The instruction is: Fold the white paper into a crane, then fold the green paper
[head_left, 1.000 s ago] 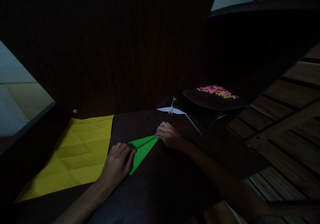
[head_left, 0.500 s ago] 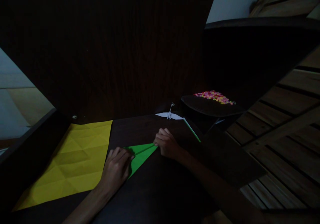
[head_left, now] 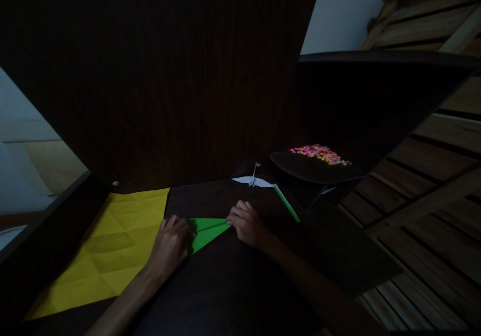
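Observation:
A green sheet of origami paper [head_left: 206, 232], folded to a pointed shape with a crease line along it, lies on the dark tabletop [head_left: 210, 296]. My left hand [head_left: 173, 241] has its fingers curled over the paper's wide left end, hiding that part. At the narrow right tip, my right hand [head_left: 246, 221] pinches the paper between thumb and fingers. Left of my left hand spreads a creased yellow sheet of paper [head_left: 112, 246]. Beyond my right hand sits a white paper crane [head_left: 252, 181] with its wings spread.
A narrow green strip with a white edge [head_left: 286, 203] lies right of the crane. Several small pink, red and yellow pieces [head_left: 319, 153] are heaped on a dark curved shelf [head_left: 300, 170]. A tall dark panel [head_left: 169, 75] rises behind the tabletop, and slatted wood [head_left: 424, 216] stands at right.
The view has tilted slightly, so the background sits lower. Both hands stay on the green paper, and the right hand appears a little farther left, still pinching the tip.

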{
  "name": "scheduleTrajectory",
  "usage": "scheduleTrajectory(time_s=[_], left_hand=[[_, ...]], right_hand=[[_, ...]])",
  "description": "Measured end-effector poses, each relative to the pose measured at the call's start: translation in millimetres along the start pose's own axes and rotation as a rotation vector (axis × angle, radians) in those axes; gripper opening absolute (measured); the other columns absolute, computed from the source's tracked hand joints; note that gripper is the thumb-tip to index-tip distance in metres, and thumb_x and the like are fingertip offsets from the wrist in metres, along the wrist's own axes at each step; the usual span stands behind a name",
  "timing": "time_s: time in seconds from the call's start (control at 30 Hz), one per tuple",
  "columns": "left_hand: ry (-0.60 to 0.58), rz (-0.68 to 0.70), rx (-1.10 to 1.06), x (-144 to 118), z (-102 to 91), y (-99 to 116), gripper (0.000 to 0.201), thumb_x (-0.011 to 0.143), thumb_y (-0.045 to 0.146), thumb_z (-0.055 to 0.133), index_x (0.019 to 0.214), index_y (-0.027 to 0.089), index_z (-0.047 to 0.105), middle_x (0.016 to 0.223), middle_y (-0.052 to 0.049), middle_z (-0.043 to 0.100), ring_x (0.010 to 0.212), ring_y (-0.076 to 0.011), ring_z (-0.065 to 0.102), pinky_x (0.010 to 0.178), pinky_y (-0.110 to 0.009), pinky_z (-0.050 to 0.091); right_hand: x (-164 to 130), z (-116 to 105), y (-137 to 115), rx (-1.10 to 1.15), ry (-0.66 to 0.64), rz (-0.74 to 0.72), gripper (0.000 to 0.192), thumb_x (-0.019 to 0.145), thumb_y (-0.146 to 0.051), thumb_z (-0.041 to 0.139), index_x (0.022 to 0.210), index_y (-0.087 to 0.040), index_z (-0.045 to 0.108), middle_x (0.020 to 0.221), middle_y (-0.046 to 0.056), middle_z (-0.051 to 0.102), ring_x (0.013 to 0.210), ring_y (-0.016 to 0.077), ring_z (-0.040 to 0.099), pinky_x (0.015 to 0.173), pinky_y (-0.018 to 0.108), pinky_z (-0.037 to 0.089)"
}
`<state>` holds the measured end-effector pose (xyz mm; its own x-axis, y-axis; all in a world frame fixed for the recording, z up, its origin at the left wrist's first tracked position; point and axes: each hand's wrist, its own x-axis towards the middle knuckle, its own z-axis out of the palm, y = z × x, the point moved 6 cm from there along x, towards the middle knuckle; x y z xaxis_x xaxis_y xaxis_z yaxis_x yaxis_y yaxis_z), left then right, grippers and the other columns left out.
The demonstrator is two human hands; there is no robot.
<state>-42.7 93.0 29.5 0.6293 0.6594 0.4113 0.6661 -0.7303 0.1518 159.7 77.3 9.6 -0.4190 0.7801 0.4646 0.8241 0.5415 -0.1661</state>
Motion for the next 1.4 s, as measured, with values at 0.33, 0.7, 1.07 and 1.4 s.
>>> scheduleTrajectory(time_s=[0.33, 0.7, 1.07, 1.4], left_hand=[[-0.066, -0.023, 0.042, 47, 6.3, -21, 0.018, 0.091, 0.021, 0.052, 0.084, 0.019, 0.068, 0.088, -0.009, 0.07, 0.083, -0.0253, 0.057, 0.073, -0.036, 0.044], [-0.147, -0.057, 0.138, 98, 30.1, -40, 0.021, 0.091, 0.021, 0.05, 0.088, 0.018, 0.07, 0.092, -0.011, 0.07, 0.09, -0.0268, 0.06, 0.079, -0.037, 0.046], [-0.211, -0.088, 0.173, 129, 39.5, -45, 0.023, 0.089, 0.022, 0.05, 0.091, 0.019, 0.073, 0.099, -0.013, 0.071, 0.098, -0.029, 0.061, 0.085, -0.038, 0.048], [-0.285, -0.088, 0.153, 136, 45.3, -43, 0.032, 0.083, 0.01, 0.05, 0.104, 0.019, 0.071, 0.105, -0.01, 0.073, 0.099, -0.0252, 0.066, 0.085, -0.031, 0.049]], right_hand=[[0, -16, 23, -0.015, 0.187, 0.189, 0.028, 0.085, -0.004, 0.054, 0.105, -0.018, 0.068, 0.098, 0.008, 0.067, 0.092, 0.0244, 0.05, 0.077, 0.038, 0.036], [-1, -12, 17, 0.033, 0.198, 0.19, 0.021, 0.082, -0.005, 0.058, 0.093, -0.018, 0.069, 0.094, 0.007, 0.067, 0.092, 0.0233, 0.052, 0.079, 0.038, 0.038], [-2, -1, 14, 0.035, 0.098, 0.19, 0.017, 0.084, -0.008, 0.059, 0.092, -0.019, 0.069, 0.095, 0.006, 0.066, 0.094, 0.0228, 0.052, 0.079, 0.038, 0.039], [-1, 2, 15, 0.044, 0.051, 0.189, 0.018, 0.081, -0.007, 0.061, 0.092, -0.019, 0.069, 0.094, 0.005, 0.066, 0.094, 0.0223, 0.051, 0.081, 0.037, 0.038]])
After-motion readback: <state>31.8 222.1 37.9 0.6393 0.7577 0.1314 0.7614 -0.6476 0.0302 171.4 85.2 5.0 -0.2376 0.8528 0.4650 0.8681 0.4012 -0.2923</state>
